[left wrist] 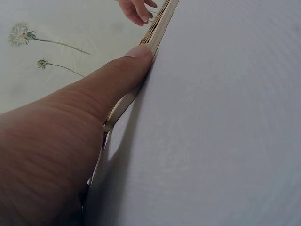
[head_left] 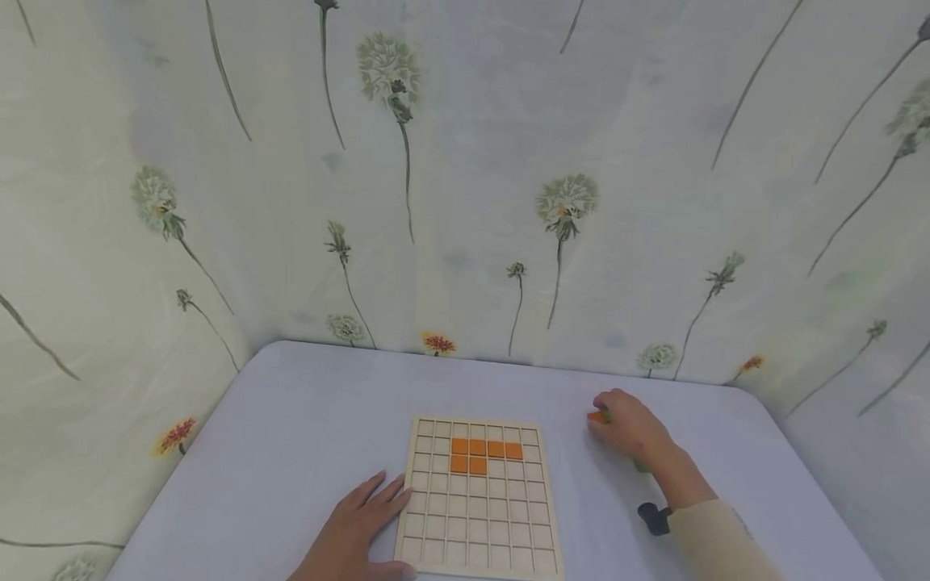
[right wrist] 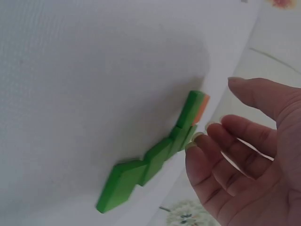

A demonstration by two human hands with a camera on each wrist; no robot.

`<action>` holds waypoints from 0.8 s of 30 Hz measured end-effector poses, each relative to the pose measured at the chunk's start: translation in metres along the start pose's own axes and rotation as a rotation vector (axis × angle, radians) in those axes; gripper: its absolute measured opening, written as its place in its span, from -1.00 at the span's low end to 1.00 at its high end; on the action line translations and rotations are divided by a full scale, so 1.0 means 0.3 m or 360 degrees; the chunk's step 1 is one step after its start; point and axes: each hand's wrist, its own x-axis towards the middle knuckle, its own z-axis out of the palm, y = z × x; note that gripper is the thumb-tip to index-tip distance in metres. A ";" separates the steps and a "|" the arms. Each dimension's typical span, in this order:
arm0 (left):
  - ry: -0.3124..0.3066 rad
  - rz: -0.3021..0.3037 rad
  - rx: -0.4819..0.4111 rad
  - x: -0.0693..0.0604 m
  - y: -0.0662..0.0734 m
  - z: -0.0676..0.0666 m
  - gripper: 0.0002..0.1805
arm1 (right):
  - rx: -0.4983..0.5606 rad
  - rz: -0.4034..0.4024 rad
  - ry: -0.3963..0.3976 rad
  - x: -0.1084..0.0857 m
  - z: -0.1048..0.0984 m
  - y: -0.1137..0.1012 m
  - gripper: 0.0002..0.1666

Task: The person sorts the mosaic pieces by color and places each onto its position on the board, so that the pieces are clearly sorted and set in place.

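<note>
A square-celled wooden board point(head_left: 436, 508) lies on the table, with several orange square tiles point(head_left: 477, 466) set in cells of its upper part. My left hand point(head_left: 359, 524) lies by the board's left side, fingers spread, fingertips at its edge. In the left wrist view the left thumb point(left wrist: 117, 75) rests against the board's edge point(left wrist: 162, 28). To the right of the board, my right hand point(head_left: 634, 428) is over loose tiles, fingers loosely bent. The right wrist view shows a row of green tiles point(right wrist: 124, 183) and an orange tile point(right wrist: 201, 110) beside the fingertips, nothing visibly gripped.
A white cloth covers the table point(head_left: 312, 403). Flower-printed fabric point(head_left: 465, 161) stands behind it and at the sides. A dark strap or device point(head_left: 654, 519) sits at the right wrist, by the beige sleeve point(head_left: 715, 541).
</note>
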 end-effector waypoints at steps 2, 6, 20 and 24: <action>0.0005 0.0008 0.0015 -0.001 -0.004 0.006 0.19 | 0.0007 0.0024 -0.0014 0.006 0.012 0.015 -0.56; -0.0005 0.0007 0.0014 -0.001 -0.004 0.007 0.18 | 0.0035 0.0031 -0.0014 0.013 0.029 0.035 -0.59; -0.0026 -0.0001 0.0041 -0.002 0.001 0.005 0.18 | 0.0229 0.0097 -0.0002 0.022 0.053 0.061 -0.66; -0.0037 -0.0026 0.0027 -0.003 0.000 0.011 0.19 | 0.0286 0.0109 -0.0020 0.027 0.048 0.066 -0.62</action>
